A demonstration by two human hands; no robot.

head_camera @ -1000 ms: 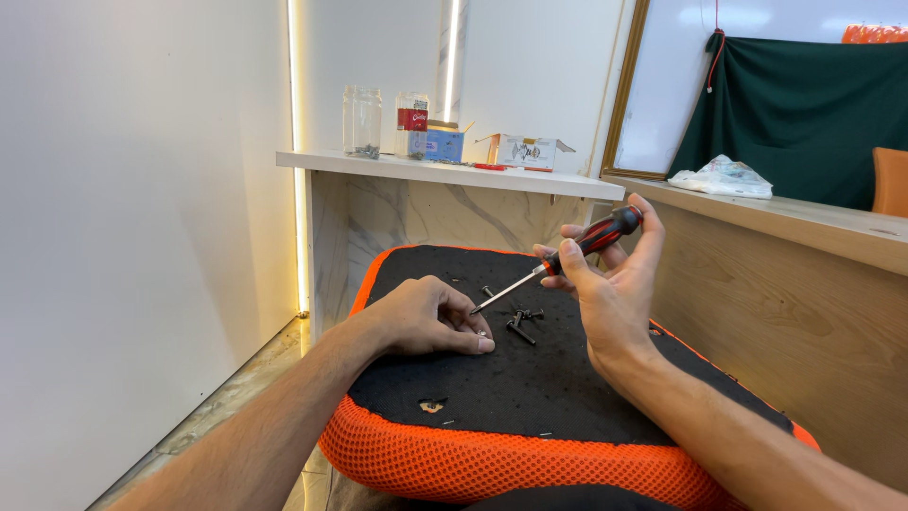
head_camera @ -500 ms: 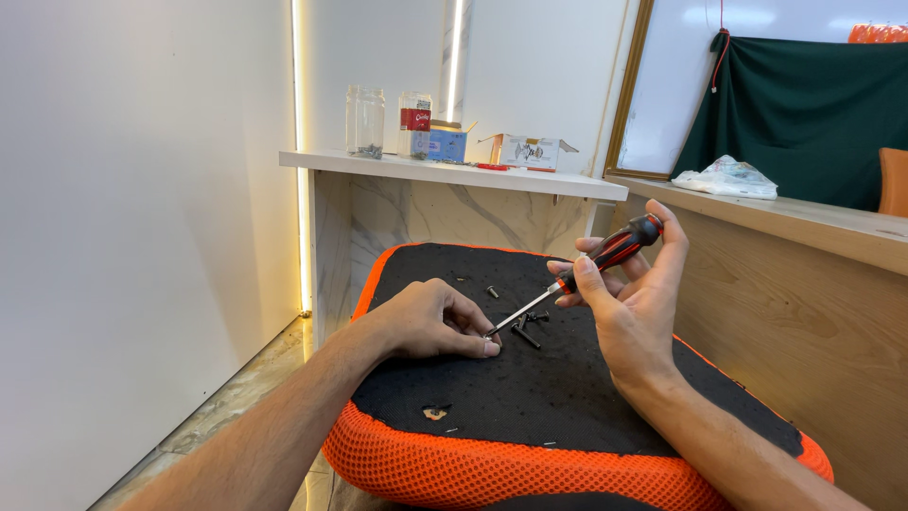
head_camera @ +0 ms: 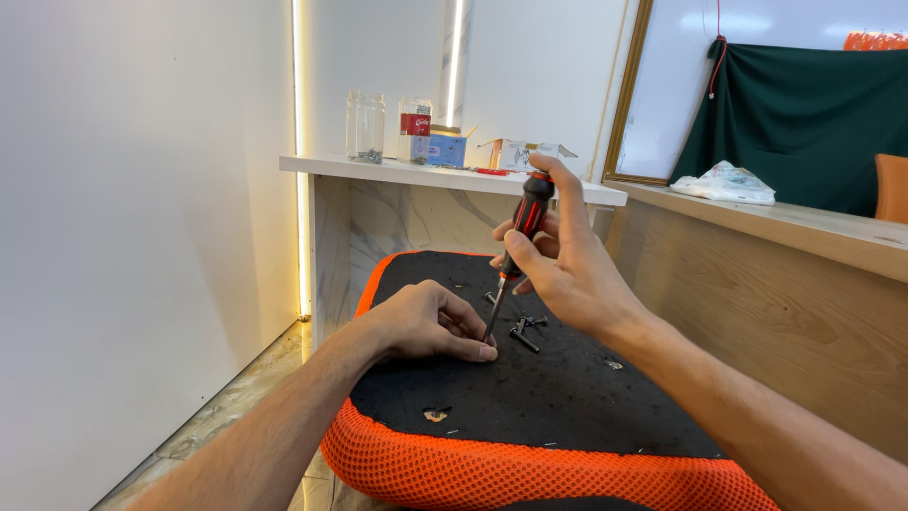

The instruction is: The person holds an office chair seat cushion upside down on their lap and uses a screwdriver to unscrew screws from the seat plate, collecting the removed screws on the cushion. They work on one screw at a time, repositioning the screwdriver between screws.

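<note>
So the right hand (head_camera: 567, 270) has a firm grip around a screwdriver (head_camera: 515, 248) with a red and black handle, standing nearly upright, tilted just a bit, with the tip down on the black underside of an upturned seat cushion (head_camera: 567, 397) edged in orange mesh. The left hand (head_camera: 426, 322) rests on that black surface right next to the tip, fingers curled and pinched together at the spot where the tip lands; can't tell if there's a screw under them, it's hidden. A few loose dark screws (head_camera: 523, 331) lie on the black surface just beside the tip. Behind, a white shelf (head_camera: 378, 168) carries glass jars (head_camera: 365, 127) and small boxes (head_camera: 445, 148), well apart from the hands.
</note>
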